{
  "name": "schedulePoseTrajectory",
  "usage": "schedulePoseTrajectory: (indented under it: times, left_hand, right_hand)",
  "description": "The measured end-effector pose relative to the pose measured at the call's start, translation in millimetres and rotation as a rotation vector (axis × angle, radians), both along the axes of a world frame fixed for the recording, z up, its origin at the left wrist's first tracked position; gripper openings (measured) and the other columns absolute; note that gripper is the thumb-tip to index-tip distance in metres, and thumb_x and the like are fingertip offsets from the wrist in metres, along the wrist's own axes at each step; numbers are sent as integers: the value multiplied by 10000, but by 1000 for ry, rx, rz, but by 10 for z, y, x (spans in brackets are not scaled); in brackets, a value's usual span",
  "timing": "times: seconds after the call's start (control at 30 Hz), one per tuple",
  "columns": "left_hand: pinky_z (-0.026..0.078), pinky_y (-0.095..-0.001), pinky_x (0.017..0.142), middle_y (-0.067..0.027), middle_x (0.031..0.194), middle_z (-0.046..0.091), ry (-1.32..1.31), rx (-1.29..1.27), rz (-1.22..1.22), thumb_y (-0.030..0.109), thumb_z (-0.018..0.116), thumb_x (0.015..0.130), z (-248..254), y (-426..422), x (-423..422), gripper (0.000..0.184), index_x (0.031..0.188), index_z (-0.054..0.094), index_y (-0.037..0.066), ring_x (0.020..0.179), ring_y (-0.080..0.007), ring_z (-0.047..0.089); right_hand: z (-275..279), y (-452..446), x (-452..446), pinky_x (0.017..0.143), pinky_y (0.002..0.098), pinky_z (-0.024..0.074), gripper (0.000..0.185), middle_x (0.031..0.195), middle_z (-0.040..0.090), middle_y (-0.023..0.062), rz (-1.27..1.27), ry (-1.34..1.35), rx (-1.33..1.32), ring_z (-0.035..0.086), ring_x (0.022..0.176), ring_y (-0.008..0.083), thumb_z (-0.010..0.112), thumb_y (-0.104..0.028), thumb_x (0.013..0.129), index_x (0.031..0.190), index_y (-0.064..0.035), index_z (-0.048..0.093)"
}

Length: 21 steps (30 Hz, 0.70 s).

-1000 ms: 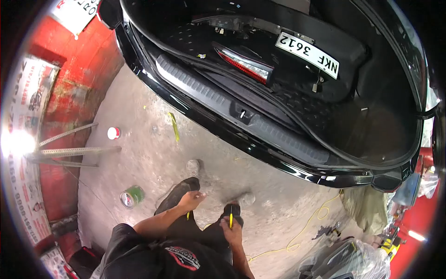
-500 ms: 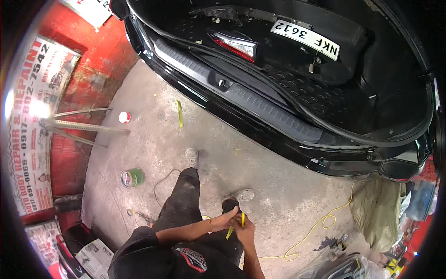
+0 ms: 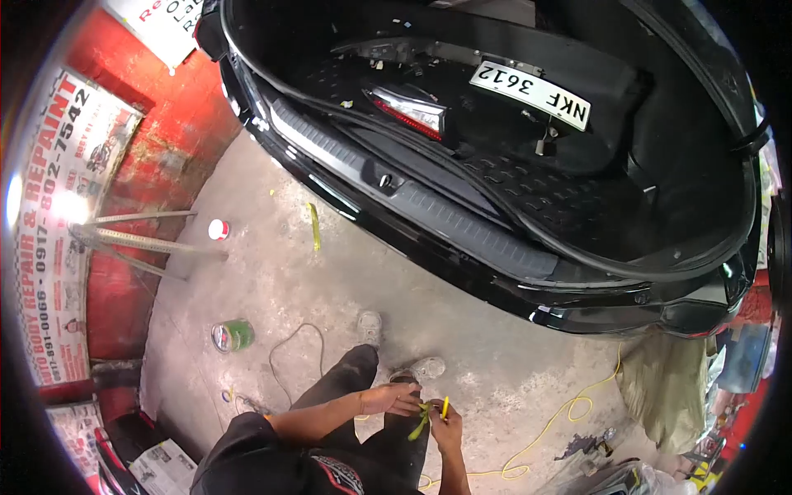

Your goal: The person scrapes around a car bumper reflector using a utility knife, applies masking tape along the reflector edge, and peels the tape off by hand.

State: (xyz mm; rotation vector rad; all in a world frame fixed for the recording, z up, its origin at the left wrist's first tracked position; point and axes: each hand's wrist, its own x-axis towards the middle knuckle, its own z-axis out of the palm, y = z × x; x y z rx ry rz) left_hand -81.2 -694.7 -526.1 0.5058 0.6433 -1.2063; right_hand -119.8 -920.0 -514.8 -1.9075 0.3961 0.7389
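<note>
– Scuffed concrete floor [image 3: 272, 280] underfoot, red wall [image 3: 169, 169] to the left. What are the fingers doing?
– The left hand [image 3: 384, 401] has its fingers loosely stretched, tips at a yellow-green strip [image 3: 418, 428]; whether they pinch it, I can't tell. The right hand [image 3: 446, 427] is curled around a slim yellow tool [image 3: 445, 406].
– Why hold the tool pointing up?
– Probably to keep it clear of the strip, which hangs between the hands, near side, before the right leg.
– Farther out?
– A green can [image 3: 233, 336] stands to the left; beyond it, another yellow strip [image 3: 314, 227] lies on the concrete.
– And at the far side?
– The car's open boot [image 3: 462, 227], with a tail lamp [image 3: 408, 111] inside, perhaps laid there to stay off the floor.
</note>
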Motion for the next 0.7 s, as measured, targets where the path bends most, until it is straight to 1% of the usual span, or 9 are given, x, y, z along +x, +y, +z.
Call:
schedulePoseTrajectory:
  times: [0.07, 0.1, 0.13, 0.2, 0.37, 0.53, 0.6, 0.67, 0.7]
  left_hand:
    - [442, -407, 1030, -133, 1393, 515, -118, 43, 93, 437, 523, 987, -225, 33, -51, 584, 1425, 406, 69, 1256, -242, 534]
    - [485, -381, 924, -82, 1260, 621, -358, 432, 2, 417, 615, 934, -147, -26, 5, 516, 1311, 558, 70, 1146, -215, 604]
    - [485, -381, 924, -82, 1260, 621, -365, 403, -19, 417, 615, 934, -233, 15, 54, 516, 1311, 558, 70, 1146, -215, 604]
    - [511, -363, 835, -87, 1113, 679, -1100, 1005, -366, 398, 678, 881, -436, 243, 133, 458, 1178, 646, 51, 1014, -211, 655]
    - [533, -313, 803, -127, 1035, 707, -635, 982, -238, 279, 707, 863, -657, 640, 236, 339, 1086, 670, 27, 934, -206, 689]
    - [536, -315, 808, -116, 973, 721, -703, 1090, -265, 274, 693, 877, -565, 566, 476, 328, 1094, 663, 30, 907, -192, 695]
    - [538, -332, 807, -125, 960, 721, -739, 1140, -308, 293, 677, 882, -700, 485, 448, 328, 1095, 665, 45, 890, -219, 700]
    - [534, -328, 811, -114, 959, 717, -779, 1169, -372, 273, 661, 893, -1055, 337, 471, 311, 1085, 662, 28, 897, -198, 690]
    - [529, -324, 816, -103, 957, 714, -810, 1176, -418, 252, 644, 904, -1168, 199, 461, 295, 1074, 660, 11, 904, -177, 681]
  right_hand:
    - [275, 191, 261, 449, 236, 399, 309, 792, 670, 29, -492, 75, 241, 527, 536, 76, 669, -43, 803, 1111, -24, 661]
    - [441, 341, 417, 409, 219, 368, 258, 842, 676, 33, -729, -87, 334, 505, 513, 54, 669, -11, 783, 1040, -32, 689]
    - [420, 280, 411, 409, 219, 368, 258, 842, 676, 33, -754, -102, 310, 505, 513, 54, 669, -11, 783, 1040, -32, 689]
    - [235, 120, 357, 563, 221, 428, 289, 859, 646, 20, -551, 47, 62, 560, 662, 88, 629, 39, 802, 1084, -24, 651]
    - [154, 176, 546, 650, 318, 489, 283, 750, 662, 95, -539, -301, -176, 605, 675, 140, 757, -105, 782, 1019, 20, 666]
    - [-286, -57, 683, 542, 264, 443, 207, 612, 606, 21, -487, -246, -85, 536, 576, 85, 752, -169, 830, 844, 22, 673]
    - [-341, -162, 733, 529, 278, 434, 232, 595, 603, 31, -273, -245, -156, 526, 566, 82, 751, -202, 835, 809, 14, 670]
    - [-417, -332, 849, 515, 287, 431, 253, 585, 602, 59, -261, -216, -114, 518, 530, 104, 742, -228, 841, 795, 12, 673]
    - [-480, -445, 873, 523, 345, 450, 288, 614, 611, 117, -166, -234, -158, 566, 552, 232, 731, -283, 836, 818, -4, 665]
